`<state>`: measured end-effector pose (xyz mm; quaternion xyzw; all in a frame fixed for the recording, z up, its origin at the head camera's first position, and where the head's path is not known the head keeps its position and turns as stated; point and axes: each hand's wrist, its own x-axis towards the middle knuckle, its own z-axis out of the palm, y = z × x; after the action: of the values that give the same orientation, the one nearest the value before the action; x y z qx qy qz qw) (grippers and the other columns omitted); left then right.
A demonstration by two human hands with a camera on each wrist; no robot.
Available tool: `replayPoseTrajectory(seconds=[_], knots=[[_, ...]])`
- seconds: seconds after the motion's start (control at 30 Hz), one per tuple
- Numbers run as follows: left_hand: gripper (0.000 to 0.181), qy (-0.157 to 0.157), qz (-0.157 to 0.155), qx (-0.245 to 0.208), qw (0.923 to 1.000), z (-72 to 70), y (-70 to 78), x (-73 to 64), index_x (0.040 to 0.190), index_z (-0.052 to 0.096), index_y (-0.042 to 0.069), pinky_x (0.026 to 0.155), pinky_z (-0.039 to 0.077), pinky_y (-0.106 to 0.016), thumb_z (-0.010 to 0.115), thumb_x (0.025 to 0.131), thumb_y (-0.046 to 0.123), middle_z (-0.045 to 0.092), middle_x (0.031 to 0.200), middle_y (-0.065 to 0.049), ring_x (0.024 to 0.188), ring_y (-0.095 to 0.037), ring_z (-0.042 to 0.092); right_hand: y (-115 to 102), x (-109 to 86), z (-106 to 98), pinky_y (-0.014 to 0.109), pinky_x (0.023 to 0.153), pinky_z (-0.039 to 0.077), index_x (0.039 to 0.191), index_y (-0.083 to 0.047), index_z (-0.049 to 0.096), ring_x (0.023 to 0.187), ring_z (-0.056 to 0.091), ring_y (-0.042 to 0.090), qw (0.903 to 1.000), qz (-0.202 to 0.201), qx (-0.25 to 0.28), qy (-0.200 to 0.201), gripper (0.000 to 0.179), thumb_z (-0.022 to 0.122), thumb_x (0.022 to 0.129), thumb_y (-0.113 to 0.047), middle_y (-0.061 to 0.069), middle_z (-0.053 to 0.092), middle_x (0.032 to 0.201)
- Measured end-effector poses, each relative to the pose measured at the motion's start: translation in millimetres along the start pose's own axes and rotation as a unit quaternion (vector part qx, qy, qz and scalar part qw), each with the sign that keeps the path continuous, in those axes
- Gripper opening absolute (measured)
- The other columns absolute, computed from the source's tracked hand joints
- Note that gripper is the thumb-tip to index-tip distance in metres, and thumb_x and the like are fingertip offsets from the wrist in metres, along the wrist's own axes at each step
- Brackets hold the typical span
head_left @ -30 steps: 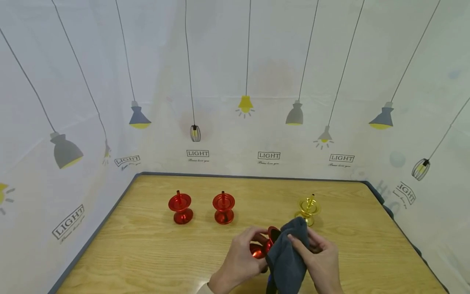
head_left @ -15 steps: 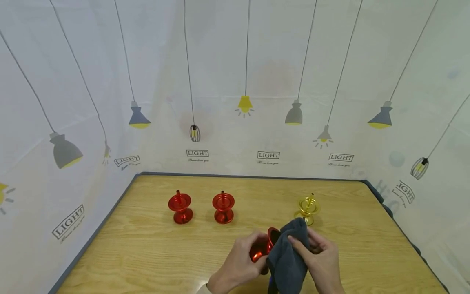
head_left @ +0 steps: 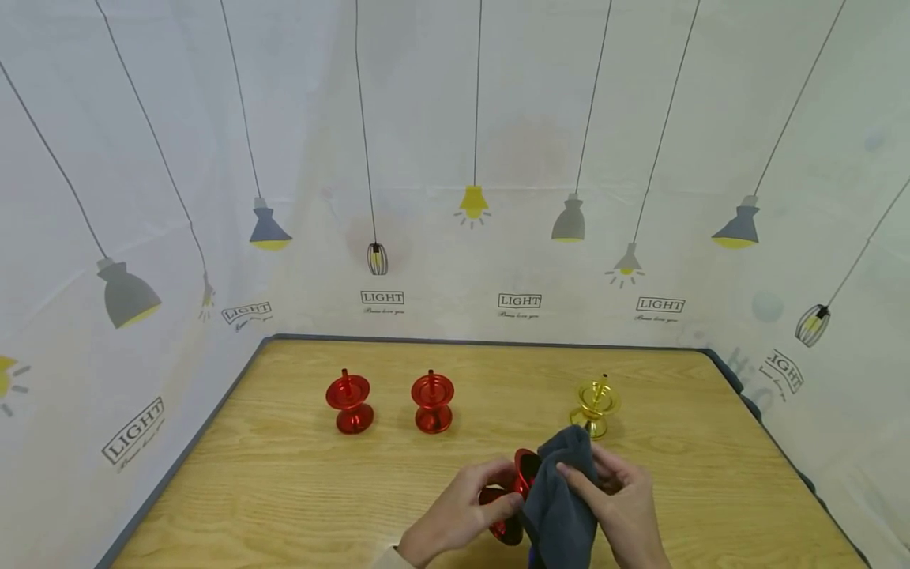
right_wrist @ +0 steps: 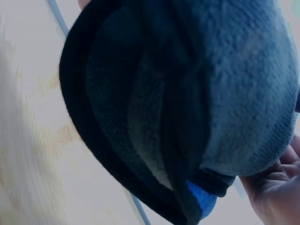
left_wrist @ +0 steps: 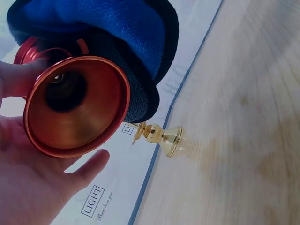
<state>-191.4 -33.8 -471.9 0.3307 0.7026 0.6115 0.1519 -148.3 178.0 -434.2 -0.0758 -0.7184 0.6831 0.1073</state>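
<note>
Above the table (head_left: 298,506), your left hand (head_left: 462,510) grips a tilted red candle holder (head_left: 508,531) by its flared end. The left wrist view looks into that end's hollow. Your right hand (head_left: 626,502) pinches a dark grey cloth (head_left: 562,506), thumb in front, most fingers hidden behind it. The cloth overlaps the holder's other end and seems to touch it, though the contact itself is covered. The cloth's lower tip, with a scrap of blue, is cut off by the head view's bottom edge; in the right wrist view, cloth blocks out the holder. Two red stands (head_left: 433,403) are upright farther back, to the left; a gold stand (head_left: 596,405) is just beyond the cloth.
</note>
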Motion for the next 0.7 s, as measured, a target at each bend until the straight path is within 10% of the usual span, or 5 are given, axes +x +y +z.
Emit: replayPoseTrajectory(seconds=[0.4,0.57,0.7], knots=[[0.036,0.012,0.061,-0.049,0.9969,-8.4,-5.4,-2.2,0.125,0.061,-0.002,0.085,0.052,-0.022,0.051,0.107,0.027,0.067,0.112,-0.029,0.096,-0.001,0.063,1.9,2.9,-7.1,0.027,0.064,0.060,0.117,-0.011,0.074,0.074,0.074,0.014,0.9966,-0.061,0.054,0.006,0.035,0.076,0.086,0.004,-0.001,0.078,0.086],[0.033,0.053,0.085,-0.056,0.9934,-10.8,-4.2,-3.8,0.128,0.059,-0.002,0.087,0.053,-0.024,0.051,0.107,0.021,0.066,0.115,-0.029,0.100,-0.003,0.065,-6.0,1.1,-15.1,0.024,0.065,0.059,0.121,0.003,0.070,0.077,0.075,0.010,0.9936,-0.111,-0.023,0.004,0.038,0.079,0.084,0.004,-0.007,0.078,0.089],[0.029,0.088,0.089,-0.045,0.9911,-11.5,-3.3,-4.6,0.126,0.060,-0.001,0.086,0.053,-0.025,0.054,0.106,0.019,0.067,0.111,-0.026,0.098,-0.004,0.064,-9.8,-1.8,-15.8,0.020,0.075,0.059,0.122,0.002,0.070,0.091,0.073,0.004,0.9729,-0.212,-0.084,-0.038,0.046,0.080,0.078,0.010,-0.009,0.077,0.101]])
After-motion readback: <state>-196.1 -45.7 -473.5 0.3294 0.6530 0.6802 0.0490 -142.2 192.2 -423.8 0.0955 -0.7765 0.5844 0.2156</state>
